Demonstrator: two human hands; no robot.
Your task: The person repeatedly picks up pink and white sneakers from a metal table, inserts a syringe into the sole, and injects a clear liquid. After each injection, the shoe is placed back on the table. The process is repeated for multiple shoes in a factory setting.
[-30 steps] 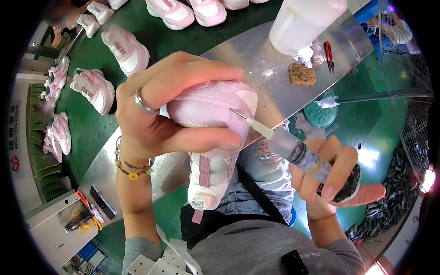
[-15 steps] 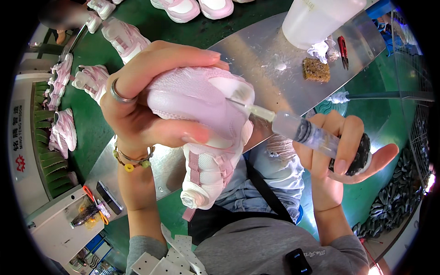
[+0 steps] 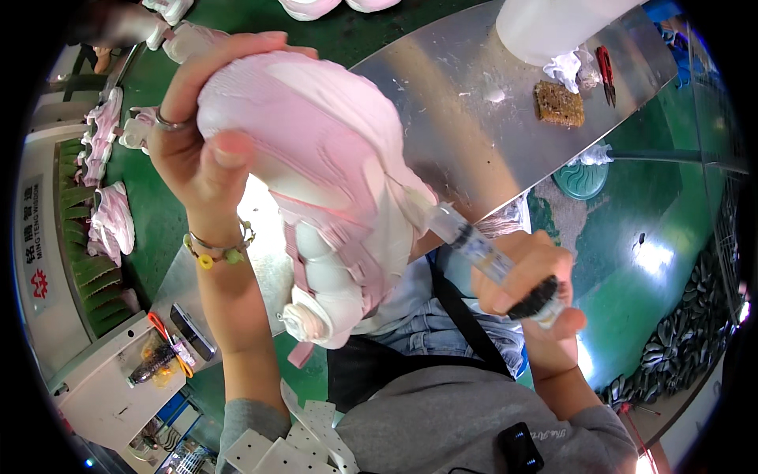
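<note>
A pink and white sneaker (image 3: 316,150) is held up in my left hand (image 3: 193,134), whose fingers and thumb wrap around its end. The pink sole faces up and the strapped upper hangs below. My right hand (image 3: 521,276) is closed around a clear syringe (image 3: 472,241) with a dark plunger tip. The syringe's pale nozzle reaches the sneaker's right edge, where sole and upper meet. Whether its needle touches the seam is hard to see.
A metal tabletop (image 3: 466,118) lies beyond the sneaker, bearing a white container (image 3: 545,31), crumpled white tissue (image 3: 563,69), a brown block (image 3: 559,103) and red snips (image 3: 606,75). More sneakers (image 3: 110,221) line the left. A phone (image 3: 193,332) lies at lower left.
The sneaker has moved up and left and turned, showing more of its side. My right hand has brought the syringe left, its nozzle going from the sole's surface to the sneaker's right edge.
</note>
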